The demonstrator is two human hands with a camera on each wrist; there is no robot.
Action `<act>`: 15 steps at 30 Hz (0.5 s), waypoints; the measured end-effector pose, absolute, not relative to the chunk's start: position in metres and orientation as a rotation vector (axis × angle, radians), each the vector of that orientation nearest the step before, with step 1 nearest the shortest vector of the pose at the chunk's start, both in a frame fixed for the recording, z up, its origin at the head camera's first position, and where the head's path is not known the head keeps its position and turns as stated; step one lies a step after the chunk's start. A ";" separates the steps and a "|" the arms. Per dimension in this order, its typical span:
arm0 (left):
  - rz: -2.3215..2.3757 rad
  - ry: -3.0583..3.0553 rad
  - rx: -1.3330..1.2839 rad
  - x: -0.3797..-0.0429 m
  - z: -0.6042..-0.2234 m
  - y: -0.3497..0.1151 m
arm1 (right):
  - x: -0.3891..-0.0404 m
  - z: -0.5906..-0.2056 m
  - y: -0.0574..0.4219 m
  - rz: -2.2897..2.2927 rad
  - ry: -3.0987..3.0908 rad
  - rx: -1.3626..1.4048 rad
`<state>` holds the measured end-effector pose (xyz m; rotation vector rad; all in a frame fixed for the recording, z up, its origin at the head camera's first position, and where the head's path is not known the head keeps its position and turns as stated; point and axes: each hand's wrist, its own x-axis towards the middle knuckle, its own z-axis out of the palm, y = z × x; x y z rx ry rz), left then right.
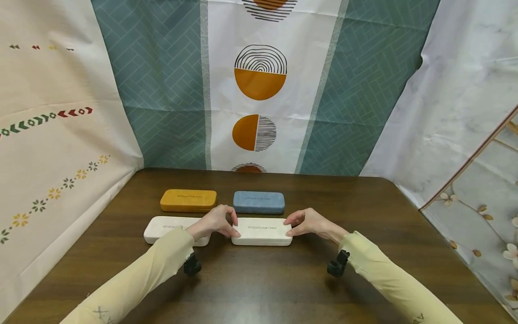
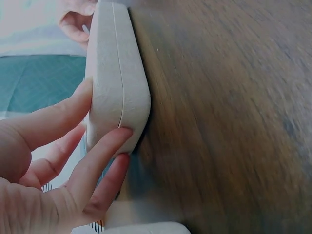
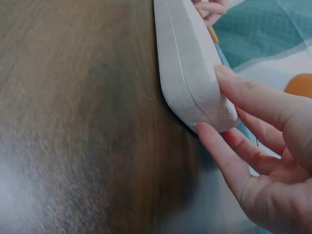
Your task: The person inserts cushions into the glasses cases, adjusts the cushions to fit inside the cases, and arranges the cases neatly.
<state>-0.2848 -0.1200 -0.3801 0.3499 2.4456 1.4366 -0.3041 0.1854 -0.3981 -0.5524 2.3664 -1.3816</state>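
A white glasses case [image 1: 261,236] with faint lettering on its lid lies closed on the table between my two hands. My left hand [image 1: 217,220] pinches its left end, thumb on the lid's edge and fingers around the corner. At the opposite end my right hand [image 1: 310,223] grips the case the same way. From the left wrist, the case's side [image 2: 109,73] shows a thin seam running along it, with fingertips at that seam. The right wrist view has the case [image 3: 187,68] flat on the wood, my fingertips touching its rounded end.
Another white case [image 1: 155,229] lies to the left, partly behind my left wrist and sleeve. Farther back are a mustard-yellow case [image 1: 188,200] and a blue case [image 1: 259,202], side by side. The dark wooden table [image 1: 259,279] meets a hanging patterned cloth [image 1: 170,90] at its back edge.
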 end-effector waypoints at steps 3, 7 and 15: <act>1.416 2.447 0.344 -0.285 -0.380 -0.122 | -0.302 -0.397 0.183 -1.381 2.374 -0.550; 1.395 2.458 0.340 -0.284 -0.380 -0.124 | -0.300 -0.397 0.181 -1.379 2.380 -0.548; 1.404 2.437 0.345 -0.280 -0.381 -0.127 | -0.296 -0.399 0.178 -1.368 2.385 -0.527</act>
